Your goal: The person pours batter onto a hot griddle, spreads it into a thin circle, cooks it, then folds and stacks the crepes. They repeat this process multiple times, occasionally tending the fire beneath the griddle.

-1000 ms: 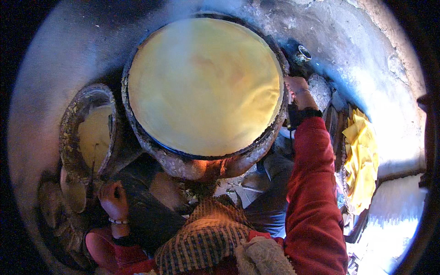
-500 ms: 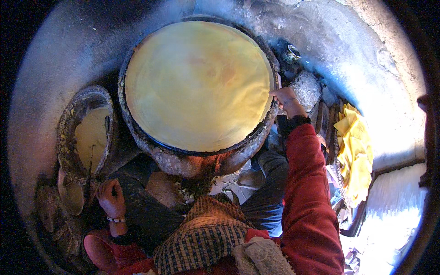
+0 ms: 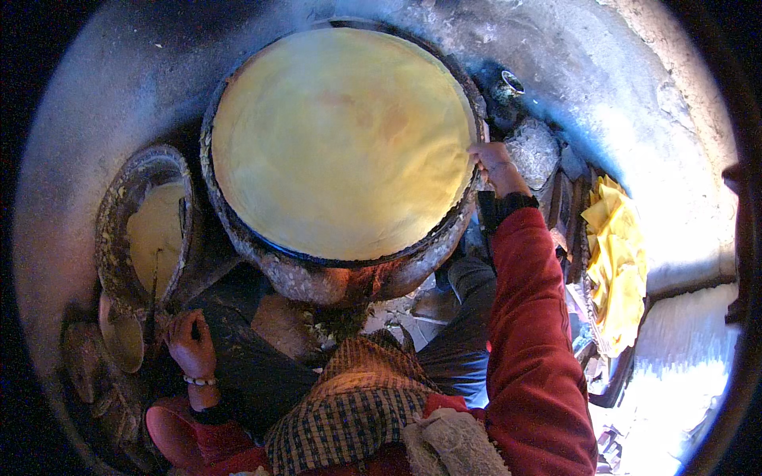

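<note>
A thin, pale-yellow flatbread [image 3: 333,151] covers the wide round griddle [image 3: 262,252], which sits on a clay stove [image 3: 309,279]. At its right edge my right hand [image 3: 498,165] is closed, thumb and fingers pinching the rim of the bread. Small wrinkles run through the sheet beside those fingers. My left hand [image 3: 190,344] rests over my left knee, fingers curled loosely, nothing visible in them. Near it a ladle-like bowl [image 3: 121,337] leans against a pot [image 3: 105,238] of pale batter [image 3: 155,226], with a thin stick [image 3: 155,278] standing in the batter.
Folded yellow flatbreads [image 3: 613,262] lie in a stack at the right. Beyond my right hand stand a crumpled clear plastic bag [image 3: 533,152] and a dark jar [image 3: 508,89]. A sooty wall [image 3: 587,79] curves around the back. A checked cloth [image 3: 341,412] covers my lap.
The view has shifted slightly. My right hand stays at the flatbread's right edge, its fingers still pinched there; my left hand keeps its place by the knee.
</note>
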